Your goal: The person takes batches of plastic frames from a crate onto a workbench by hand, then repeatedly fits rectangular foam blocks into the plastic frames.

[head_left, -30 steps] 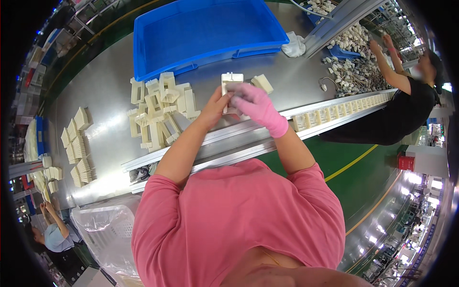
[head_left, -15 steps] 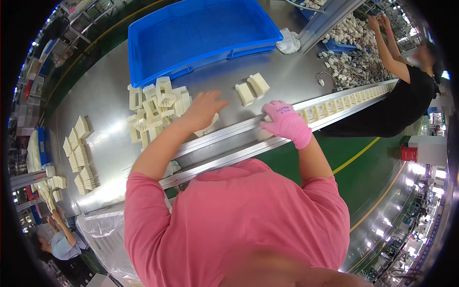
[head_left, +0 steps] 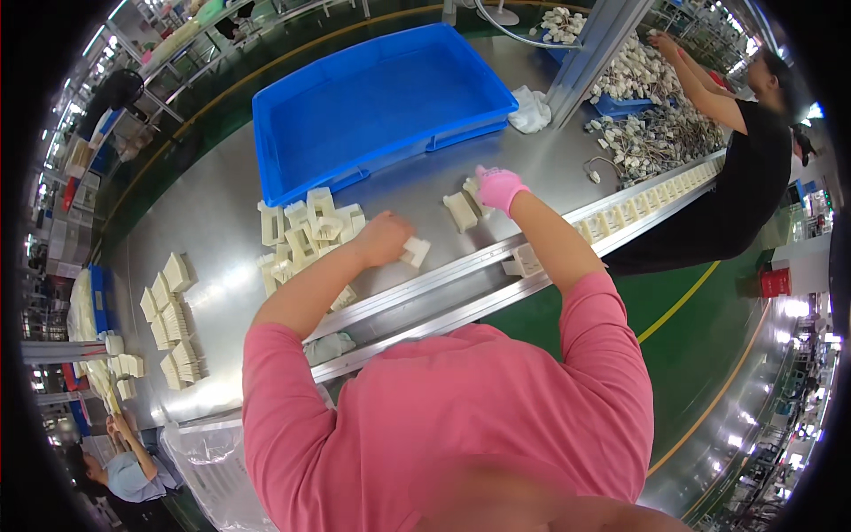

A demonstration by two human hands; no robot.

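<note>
My bare left hand [head_left: 386, 238] is closed on a cream plastic frame [head_left: 416, 252] whose end sticks out past my fingers, just behind the metal rail. Beside that hand lies a heap of similar cream plastic frames [head_left: 304, 232]. Farther right, my right hand [head_left: 500, 189] in a pink glove has its fingers closed at the right one of two cream plastic blocks [head_left: 473, 191]. The left block [head_left: 460, 213] lies close beside it. Below my right forearm, a cream piece [head_left: 523, 262] sits in the track between the two rails [head_left: 417, 288].
A large blue bin [head_left: 381, 160] stands behind the heap. Stacked cream parts [head_left: 172, 310] lie at the left. White connectors with wires [head_left: 656, 124] are piled at the right, near a metal post [head_left: 594, 66]. A person in black [head_left: 753, 177] works there; another person [head_left: 133, 470] is lower left.
My left hand, spread open before, has moved right and closed on a cream frame. My right hand has left the rail for the two blocks, uncovering a piece in the track.
</note>
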